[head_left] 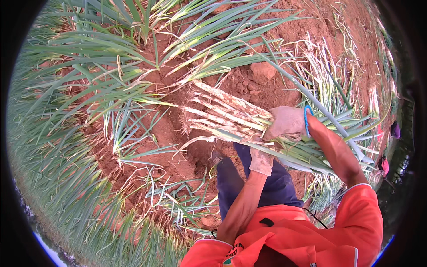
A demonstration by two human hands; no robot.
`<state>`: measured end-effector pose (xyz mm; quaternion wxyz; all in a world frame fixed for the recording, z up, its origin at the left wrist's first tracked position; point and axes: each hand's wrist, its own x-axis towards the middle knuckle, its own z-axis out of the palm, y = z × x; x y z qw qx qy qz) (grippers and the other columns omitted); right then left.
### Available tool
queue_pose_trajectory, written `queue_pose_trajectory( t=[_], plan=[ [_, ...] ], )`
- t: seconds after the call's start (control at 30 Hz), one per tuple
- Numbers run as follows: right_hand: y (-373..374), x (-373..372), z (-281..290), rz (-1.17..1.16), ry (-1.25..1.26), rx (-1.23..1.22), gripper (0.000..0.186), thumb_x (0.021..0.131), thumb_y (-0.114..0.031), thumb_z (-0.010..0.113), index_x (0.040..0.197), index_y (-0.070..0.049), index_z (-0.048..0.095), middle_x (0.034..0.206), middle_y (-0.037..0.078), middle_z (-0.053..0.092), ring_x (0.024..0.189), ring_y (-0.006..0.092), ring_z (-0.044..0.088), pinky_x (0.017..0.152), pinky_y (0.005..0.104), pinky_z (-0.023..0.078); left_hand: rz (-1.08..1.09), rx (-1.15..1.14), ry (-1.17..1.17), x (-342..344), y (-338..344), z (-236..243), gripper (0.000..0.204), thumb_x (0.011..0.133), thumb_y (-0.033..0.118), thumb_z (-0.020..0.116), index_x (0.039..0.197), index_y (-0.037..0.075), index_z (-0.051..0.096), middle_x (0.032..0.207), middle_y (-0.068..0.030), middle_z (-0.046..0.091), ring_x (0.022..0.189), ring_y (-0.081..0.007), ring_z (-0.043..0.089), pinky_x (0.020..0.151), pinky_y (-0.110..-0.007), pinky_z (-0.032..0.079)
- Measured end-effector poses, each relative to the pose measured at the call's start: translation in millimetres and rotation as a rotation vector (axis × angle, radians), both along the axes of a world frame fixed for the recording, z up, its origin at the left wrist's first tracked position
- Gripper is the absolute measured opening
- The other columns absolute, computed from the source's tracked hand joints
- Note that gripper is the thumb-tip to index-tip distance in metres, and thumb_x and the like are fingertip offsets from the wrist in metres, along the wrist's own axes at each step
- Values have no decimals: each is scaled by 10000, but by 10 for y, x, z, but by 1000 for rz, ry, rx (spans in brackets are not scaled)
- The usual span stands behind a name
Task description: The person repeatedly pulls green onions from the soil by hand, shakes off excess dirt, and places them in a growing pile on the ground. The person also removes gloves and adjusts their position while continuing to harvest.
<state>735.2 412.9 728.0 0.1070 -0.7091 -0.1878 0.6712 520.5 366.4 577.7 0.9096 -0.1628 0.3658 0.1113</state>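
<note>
"Over the red soil (289, 91), just above the dark trousers (278, 189), what is found?"

"One bundle of green onions (240, 116), held clear of the ground on a slant. Pale stems point left, with stringy roots (185, 124) at their ends; the green leaves (316, 156) trail to the right."

"Condition of the right grip (287, 123)?"

"Gloved, and closed over the top of the bundle, about where white turns to green. A blue band (307, 119) circles the wrist."

"And the left grip (261, 161)?"

"Also gloved. It reaches up from below and touches the underside of the bundle. The fingers are hidden by the stems, so I cannot tell whether they are curled or spread."

"Condition of the stems?"

"Streaked with brown, with some dry outer skin hanging loose."

"Surroundings?"

"Standing onion plants (84, 84) crowd the left side. A clod (263, 71) sits on the soil beyond the right grip. Farther to the right lies a row of pulled onions (321, 66), pale ends toward the upper edge."

"Clothing of the person?"

"Orange-red top (289, 238), sleeves ending around the elbows, forearms bare down to the gloves."
</note>
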Motion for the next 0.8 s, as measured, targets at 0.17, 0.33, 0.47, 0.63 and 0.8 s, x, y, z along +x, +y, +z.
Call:
queue_pose_trajectory(
  t=[0.17, 0.33, 0.47, 0.63, 0.8],
  plan=[
    [-793, 1010, 1210, -267, -190, 150, 657, 726, -252, 858, 1307, -18, 660, 1096, 102, 767, 942, 167, 690, 889, 339, 550, -346, 31, -108, 1323, -162, 1086, 415, 1085, 252, 481, 1413, 9, 550, 1261, -137, 677, 1021, -243, 698, 862, -389, 612],
    [-1836, 1842, 2117, -622, -285, 75, 609, 738, -177, 855, 1290, -2, 665, 1119, 58, 752, 991, 112, 640, 898, 321, 537, -556, 2, -338, 2678, -780, 1937, 335, 991, 260, 690, 1244, 41, 669, 1019, -9, 695, 860, -148, 662, 741, -314, 549],
    [-2716, 2684, 2561, -503, -511, 142, 568, 755, -150, 850, 1263, 11, 654, 1067, -6, 716, 935, 90, 607, 855, 302, 531, -693, 183, -329, 3727, -1530, 2197, 361, 950, 232, 740, 1249, 46, 654, 1024, -46, 678, 931, -160, 617, 841, -331, 507],
    [-4172, 3887, 2194, -328, -1181, -405, 899, 765, -341, 865, 1466, 59, 470, 1170, 225, 730, 1056, 318, 699, 924, 420, 538, -956, 707, -175, 3988, -1391, 1872, 949, 749, 238, 857, 1550, -15, 415, 1033, -108, 733, 835, -216, 670, 695, -377, 554],
    [-3358, 3590, 838, -267, -1128, -535, 862, 829, -463, 764, 1509, -21, 472, 1343, 294, 660, 1247, 405, 657, 1045, 458, 503, -1145, 640, 89, 1812, 1104, 161, 485, 966, 169, 742, 1393, -14, 603, 1150, -46, 736, 1025, -154, 695, 923, -295, 545]
  ],
)
